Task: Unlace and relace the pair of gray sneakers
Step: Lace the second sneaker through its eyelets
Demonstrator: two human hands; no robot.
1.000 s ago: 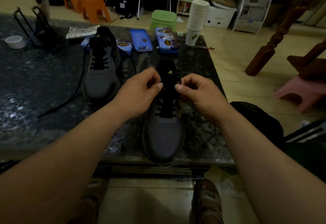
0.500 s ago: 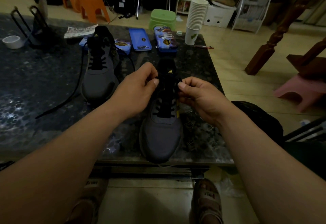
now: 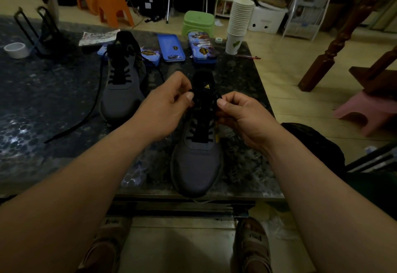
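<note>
Hand pose: both your forearms reach in from the lower edge and meet over the near sneaker (image 3: 196,165), which stands toe toward you at the front edge of the dark stone table (image 3: 53,83). Your left hand (image 3: 165,109) is knuckles-up, thumb pressed against the forefinger, pinching the black lace (image 3: 198,128) at the left of the top eyelets. Your right hand (image 3: 242,116) mirrors it on the right side, fingers curled under and the thumb clamped onto the same lace. Both thumbs sit just below the tongue (image 3: 204,81) with its yellow logo. The far sneaker (image 3: 122,98) stands well apart to the left and further back, and its loose lace (image 3: 86,116) trails off across the table.

Change: your thumbs are farther apart than one second ago, when they nearly met over the tongue. Against the frame half a second ago the gap is much the same, and your right hand sits slightly higher, closer to level with the left. Neither sneaker has shifted on the table.

Hard to read: the light is dim and the lace is black on a black tongue, so you cannot tell whether a knot, a loop or a free end lies between your thumbs. Your fingertips are hidden behind the hands. The far sneaker's heel covers part of a blue tin (image 3: 150,54).
</note>
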